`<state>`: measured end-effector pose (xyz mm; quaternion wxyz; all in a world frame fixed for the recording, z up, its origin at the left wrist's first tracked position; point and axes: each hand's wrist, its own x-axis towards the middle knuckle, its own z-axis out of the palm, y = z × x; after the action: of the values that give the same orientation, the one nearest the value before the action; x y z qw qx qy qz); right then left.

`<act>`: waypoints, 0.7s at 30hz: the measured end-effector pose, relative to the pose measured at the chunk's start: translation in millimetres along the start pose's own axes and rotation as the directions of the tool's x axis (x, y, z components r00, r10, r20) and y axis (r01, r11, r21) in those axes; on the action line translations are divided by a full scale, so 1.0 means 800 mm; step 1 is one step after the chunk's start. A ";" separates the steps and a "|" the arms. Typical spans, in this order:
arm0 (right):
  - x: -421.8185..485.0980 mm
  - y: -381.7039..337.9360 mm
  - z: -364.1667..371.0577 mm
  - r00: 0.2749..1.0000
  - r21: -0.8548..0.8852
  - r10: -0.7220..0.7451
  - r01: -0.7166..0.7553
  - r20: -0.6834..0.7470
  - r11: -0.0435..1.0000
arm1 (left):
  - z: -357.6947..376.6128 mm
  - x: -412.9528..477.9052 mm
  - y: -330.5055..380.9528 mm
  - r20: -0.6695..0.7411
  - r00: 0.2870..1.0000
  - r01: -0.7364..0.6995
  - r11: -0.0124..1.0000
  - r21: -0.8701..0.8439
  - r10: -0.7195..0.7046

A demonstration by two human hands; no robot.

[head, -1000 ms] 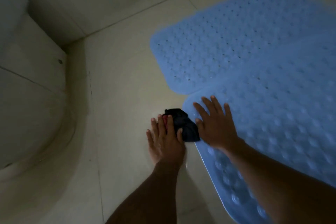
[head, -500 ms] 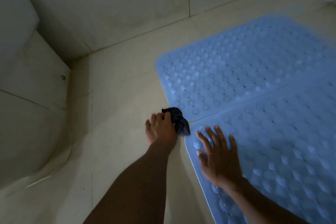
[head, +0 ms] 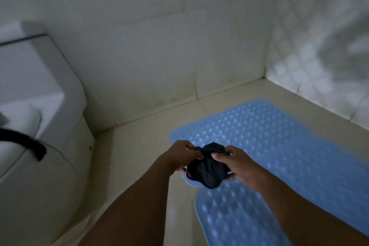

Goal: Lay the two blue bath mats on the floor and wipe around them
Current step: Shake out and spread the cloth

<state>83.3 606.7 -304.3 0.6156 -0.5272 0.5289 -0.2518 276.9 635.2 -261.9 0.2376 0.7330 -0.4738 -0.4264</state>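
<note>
Dark cloth (head: pixel 207 168), pinched between left hand (head: pixel 179 156) and right hand (head: pixel 239 164), partly hides blurred blue mats (head: pixel 279 146).

Place: I'm in a bathroom | white toilet (head: pixel 50 175) | tiled wall (head: pixel 159 50) behind the toilet | blue bath mats (head: pixel 279 142) on floor tiles (head: pixel 139 146) right of the toilet
</note>
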 end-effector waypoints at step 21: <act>-0.171 -0.290 -0.190 0.730 -0.774 -0.642 0.260 -0.234 0.577 | -0.056 -0.134 0.323 -0.327 0.823 -0.515 0.853 -0.083 0.465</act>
<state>-41.1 593.3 -21.5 0.1242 -0.7557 0.5617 -0.3130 167.7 615.6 -0.8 0.4681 0.6186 -0.5681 -0.2747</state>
